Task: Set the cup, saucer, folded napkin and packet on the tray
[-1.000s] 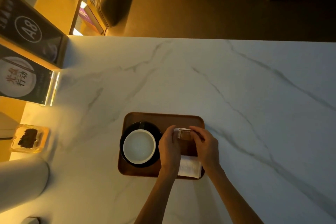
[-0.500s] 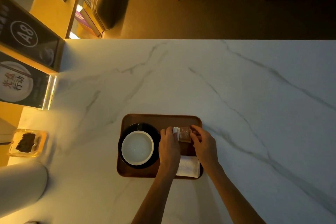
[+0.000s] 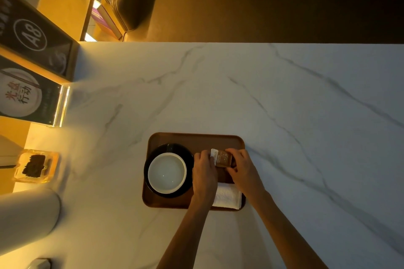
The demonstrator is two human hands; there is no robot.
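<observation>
Both hands meet over the right half of the tray (image 3: 196, 140): the left hand (image 3: 204, 173) pinches the white left end of the packet (image 3: 223, 158) while the right hand (image 3: 242, 170) grips its brown right end, so each hand is closed on it. The packet lies between the two sets of fingertips, its long axis running left to right, tilted slightly; whether it already touches the tray floor I cannot tell. Neither hand is nearer, as both are on it. Just near of the packet sits the folded napkin (image 3: 227, 196), in the tray's near right corner, its edge close to the rim. To the left the cup (image 3: 167, 172) stands upright on the dark saucer (image 3: 170, 147), filling the tray's left half, close beside the left hand. Bare tray floor remains far of the packet, toward the far rim. Judging from this, the packet is the last item, and it wants only lowering and release, with the marble table (image 3: 284, 105) wide open for the hands to draw back.
</observation>
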